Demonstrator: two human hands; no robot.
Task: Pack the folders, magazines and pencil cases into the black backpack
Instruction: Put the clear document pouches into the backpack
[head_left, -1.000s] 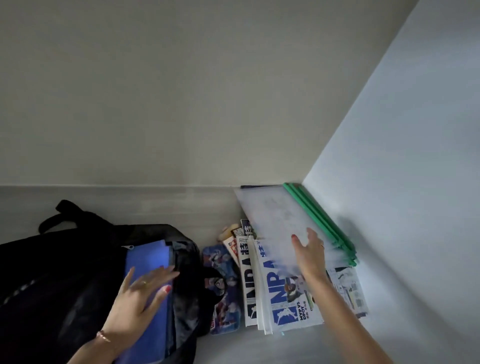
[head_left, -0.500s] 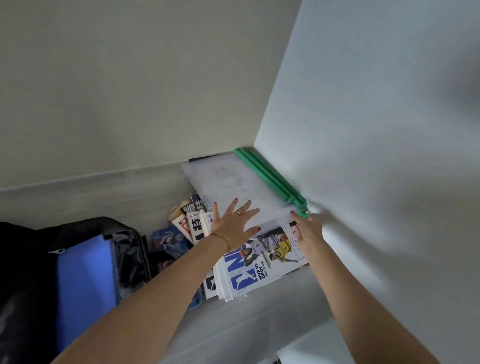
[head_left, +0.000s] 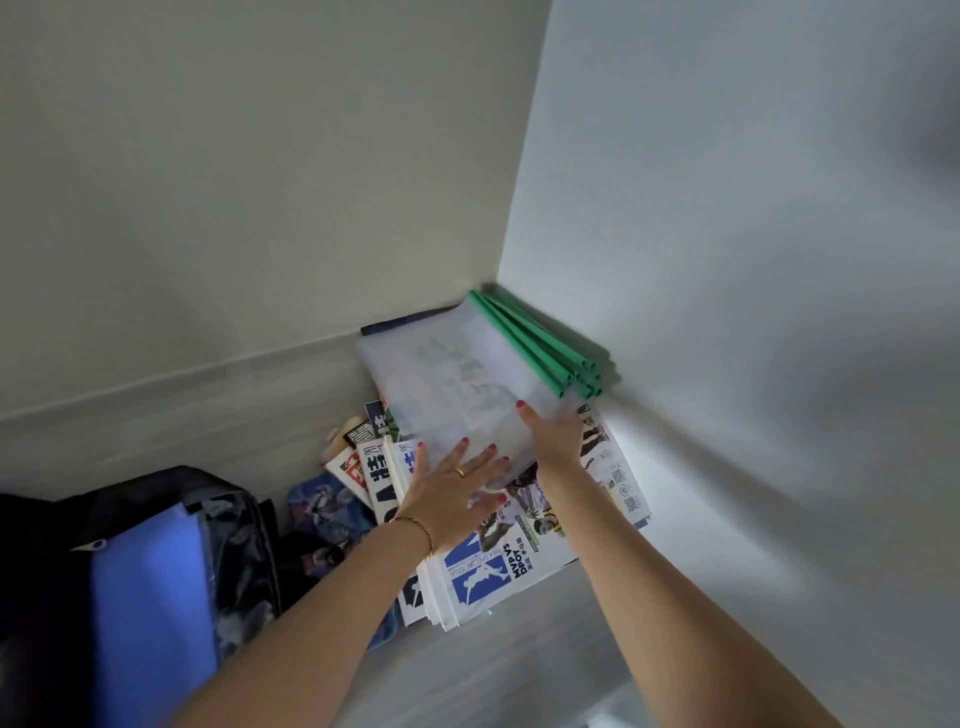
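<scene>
The light is dim and grey-green. A brighter patch falls on the right wall (head_left: 753, 467) beside my right hand (head_left: 558, 441), and shadow sits in the corner. My left hand (head_left: 447, 499) smears slightly. The backpack (head_left: 41, 597) goes almost black; straight wall lines bow toward the edges.

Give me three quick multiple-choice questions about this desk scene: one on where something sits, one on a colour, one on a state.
1. Where does the stack of translucent plastic folders lie?
A. in the wall corner
B. inside the backpack
C. on the floor

2. What colour are the folders' spine bars?
A. red
B. green
C. yellow

3. The black fabric backpack is:
A. zipped shut
B. upside down
C. open, with a blue flat folder inside

Answers: A, the stack sits where the two walls meet; B, green bars edge it; C, blue shows in the opening.
</scene>
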